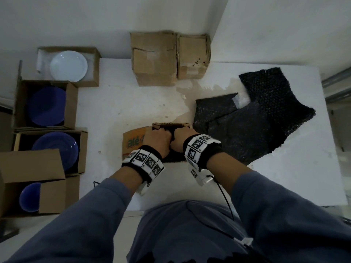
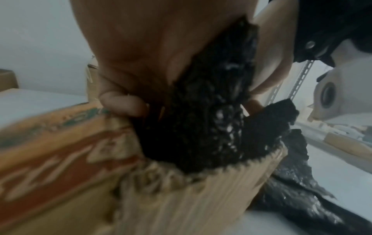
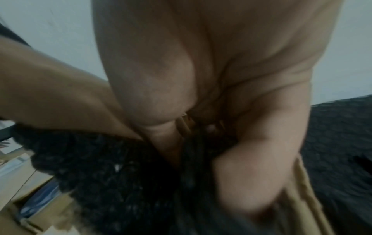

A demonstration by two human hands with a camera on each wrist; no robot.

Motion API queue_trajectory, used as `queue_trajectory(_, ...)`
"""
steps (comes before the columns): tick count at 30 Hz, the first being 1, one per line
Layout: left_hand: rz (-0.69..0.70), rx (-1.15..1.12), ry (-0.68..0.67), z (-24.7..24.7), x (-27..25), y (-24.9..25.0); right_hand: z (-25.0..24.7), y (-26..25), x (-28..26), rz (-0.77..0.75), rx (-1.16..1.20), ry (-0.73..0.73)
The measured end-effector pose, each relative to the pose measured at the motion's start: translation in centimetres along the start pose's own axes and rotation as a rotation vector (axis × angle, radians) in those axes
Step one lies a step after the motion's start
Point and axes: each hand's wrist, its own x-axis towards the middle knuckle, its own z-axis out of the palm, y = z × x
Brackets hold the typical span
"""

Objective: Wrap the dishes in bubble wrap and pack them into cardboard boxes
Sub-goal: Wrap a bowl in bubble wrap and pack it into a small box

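Observation:
An open cardboard box with green print stands at the table's middle, and a dish bundle wrapped in black bubble wrap sits in its mouth. My left hand grips the bundle's left side with curled fingers, and its thumb lies at the printed box wall. My right hand is right beside it, its fingers curled into the same bundle against the box's right wall. The dish inside the wrap is hidden.
Loose black bubble wrap sheets lie just right of the box. Two closed cardboard boxes stand at the table's back. Left of the table are open boxes holding a white plate and blue plates.

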Motion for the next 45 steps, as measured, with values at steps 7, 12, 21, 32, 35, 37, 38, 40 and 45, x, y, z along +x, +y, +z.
queue_trajectory(7,-0.061,-0.032,0.183,0.1,-1.3,0.3,-0.9,0.8,-0.8,-0.029,0.048,0.09)
queue_trajectory(12,-0.087,-0.017,0.097,1.2,-0.6,0.8,0.2,0.9,-0.1,0.001,-0.032,0.051)
queue_trajectory(21,-0.059,-0.111,0.131,1.5,-0.7,0.4,0.0,0.4,-0.2,-0.075,-0.093,0.101)
queue_trajectory(32,-0.007,-0.212,0.08,1.7,-0.8,-0.6,1.1,1.8,0.2,-0.071,-0.091,0.168)
queue_trajectory(35,0.013,-0.332,0.31,2.2,-2.9,-0.2,0.4,2.4,-0.4,-0.144,-0.095,0.402)
queue_trajectory(37,0.069,-0.42,0.435,3.0,-4.0,0.8,-0.2,2.8,-0.3,-0.174,-0.113,0.583)
queue_trajectory(38,0.101,-0.454,0.452,3.3,-4.5,1.2,-0.4,3.1,0.0,-0.182,-0.13,0.632)
queue_trajectory(40,0.154,-0.427,0.421,3.7,-5.2,2.0,-0.5,3.6,0.4,-0.194,-0.154,0.628)
queue_trajectory(45,0.152,-0.332,0.447,4.9,-6.0,1.0,-0.2,4.8,-0.2,-0.114,-0.062,0.538)
